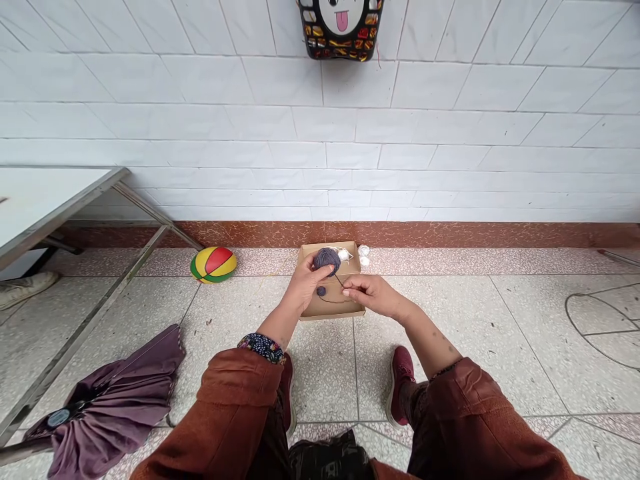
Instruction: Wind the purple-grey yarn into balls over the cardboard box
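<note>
A dark grey-purple ball of yarn (327, 259) is gripped in my left hand (303, 283), above a shallow cardboard box (333, 311) on the floor. From that ball a strand of yarn (340, 281) runs to my right hand (373, 294), whose thumb and fingers pinch it. Inside the box, below my hands, lies a small dark yarn ball (321, 291) with a loose thread curving from it. A white yarn ball (344, 255) shows at the box's far side. Two more white balls (364, 256) sit just outside its right edge.
A red, yellow and green ball (213, 265) rests by the wall. At left stand a metal-framed table (55, 207) and a folded purple umbrella (115, 400). A black basket (343, 30) hangs on the tiled wall. A wire frame (605, 330) is at right. Another person's shoe (27, 289) shows at far left.
</note>
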{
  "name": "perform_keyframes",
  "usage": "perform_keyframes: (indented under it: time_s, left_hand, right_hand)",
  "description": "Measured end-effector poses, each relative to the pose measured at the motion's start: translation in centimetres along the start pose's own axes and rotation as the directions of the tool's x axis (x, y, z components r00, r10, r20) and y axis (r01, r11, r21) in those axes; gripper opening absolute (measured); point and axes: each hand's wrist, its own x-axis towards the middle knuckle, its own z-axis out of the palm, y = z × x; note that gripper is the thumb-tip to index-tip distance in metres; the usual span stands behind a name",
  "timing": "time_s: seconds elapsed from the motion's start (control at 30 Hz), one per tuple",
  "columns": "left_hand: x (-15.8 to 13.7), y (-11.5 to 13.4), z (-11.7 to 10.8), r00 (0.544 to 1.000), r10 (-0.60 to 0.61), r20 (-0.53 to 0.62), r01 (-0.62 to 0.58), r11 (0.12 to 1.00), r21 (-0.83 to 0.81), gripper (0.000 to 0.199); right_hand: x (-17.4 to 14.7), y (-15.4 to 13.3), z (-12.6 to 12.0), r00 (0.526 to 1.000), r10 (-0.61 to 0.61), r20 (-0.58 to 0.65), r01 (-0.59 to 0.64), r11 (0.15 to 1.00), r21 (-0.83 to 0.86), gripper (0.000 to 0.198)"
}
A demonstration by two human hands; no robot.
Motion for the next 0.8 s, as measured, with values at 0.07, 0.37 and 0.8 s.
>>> perform_keyframes:
  time_s: [0.07,0.37,0.8]
  left_hand:
    - [-0.1,0.0,0.1,1.000,0.025,0.011,-0.026,0.994,0.103,0.048]
    - [-2.3,1.1,0.9,0.934,-0.070,0.351,-0.039,0.955,0.293,0.075]
    - [-4.2,2.1,1.7,0.818,-0.007,0.575,0.068,0.994,-0.085,0.077]
  right_hand:
    - [-0.2,-0.5,-0.4,0.998,-0.001,-0.059,0.006,0.996,0.085,0.030]
    - [0.3,0.2,-1.9,0.898,0.019,-0.440,0.019,0.996,0.082,0.030]
    - [1.4,1.3,-0.4,0.910,0.060,-0.410,-0.051,0.998,0.034,0.026]
